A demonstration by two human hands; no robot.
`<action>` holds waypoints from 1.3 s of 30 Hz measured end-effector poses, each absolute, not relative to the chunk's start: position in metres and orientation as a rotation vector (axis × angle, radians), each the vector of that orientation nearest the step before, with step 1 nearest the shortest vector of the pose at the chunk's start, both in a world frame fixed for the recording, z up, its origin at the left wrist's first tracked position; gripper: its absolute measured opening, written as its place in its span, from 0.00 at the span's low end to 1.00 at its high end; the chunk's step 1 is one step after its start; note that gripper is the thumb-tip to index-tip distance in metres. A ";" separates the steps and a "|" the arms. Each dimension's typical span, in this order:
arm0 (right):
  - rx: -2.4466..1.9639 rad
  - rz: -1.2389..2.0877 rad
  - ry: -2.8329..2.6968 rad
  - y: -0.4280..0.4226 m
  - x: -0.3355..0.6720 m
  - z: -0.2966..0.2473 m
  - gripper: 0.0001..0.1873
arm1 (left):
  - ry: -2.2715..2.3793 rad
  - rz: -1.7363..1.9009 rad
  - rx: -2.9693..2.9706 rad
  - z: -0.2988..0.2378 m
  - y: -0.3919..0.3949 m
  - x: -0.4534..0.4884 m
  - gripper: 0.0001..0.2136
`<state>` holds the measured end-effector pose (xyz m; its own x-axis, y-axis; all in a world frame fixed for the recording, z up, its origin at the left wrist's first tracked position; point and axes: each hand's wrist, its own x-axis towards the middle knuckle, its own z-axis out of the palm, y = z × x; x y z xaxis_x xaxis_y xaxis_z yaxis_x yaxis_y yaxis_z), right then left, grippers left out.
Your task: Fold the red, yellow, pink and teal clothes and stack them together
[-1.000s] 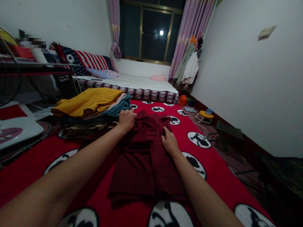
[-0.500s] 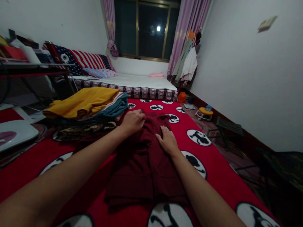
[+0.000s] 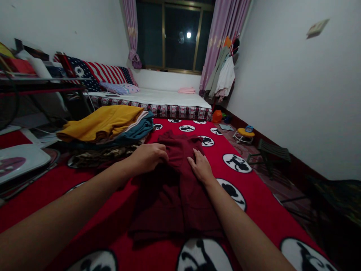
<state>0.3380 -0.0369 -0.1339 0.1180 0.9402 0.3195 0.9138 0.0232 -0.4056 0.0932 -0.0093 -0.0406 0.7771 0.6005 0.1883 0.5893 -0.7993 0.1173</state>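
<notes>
A dark maroon garment [image 3: 166, 210] lies partly folded on the red blanket, its straight hem toward me; I cannot tell its exact kind. My left hand [image 3: 150, 156] is closed on the left side of its upper part, and the pinched fabric bunches under the fingers. On the right side, my right hand [image 3: 200, 165] rests flat with fingers stretched out over the cloth. Left of the garment stands a stack of folded clothes, with a mustard-yellow piece [image 3: 104, 122] on top and a teal piece [image 3: 138, 130] below it.
The red blanket [image 3: 254, 222] carries white circles with black figures. Beyond it is a bed [image 3: 160, 96] under the window. A cluttered table [image 3: 70, 79] stands at left. Along the right wall are a small yellow stool [image 3: 244, 132] and a dark folding stool [image 3: 272, 152].
My left hand has moved left and toward me, pulling at the upper part of the maroon garment. The right hand stays nearly in place on the cloth.
</notes>
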 end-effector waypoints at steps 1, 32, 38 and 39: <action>-1.896 0.061 -1.805 -0.037 0.338 -0.134 0.30 | 1.014 0.162 2.910 -0.037 -0.012 0.095 0.11; -1.962 0.073 -1.418 0.062 0.441 -0.110 0.21 | 1.043 0.466 2.809 -0.119 0.032 0.188 0.19; -1.929 0.145 -1.652 0.092 0.459 -0.114 0.15 | 1.042 0.478 2.795 -0.119 0.031 0.188 0.18; -1.928 0.144 -1.678 0.094 0.461 -0.114 0.12 | 1.042 0.479 2.793 -0.118 0.031 0.188 0.18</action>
<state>0.4615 0.0944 -0.1138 0.2058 0.9370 0.2821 0.8751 -0.0472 -0.4816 0.1878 0.0309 -0.1184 0.7125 0.6556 0.2500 0.6168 -0.7551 0.2220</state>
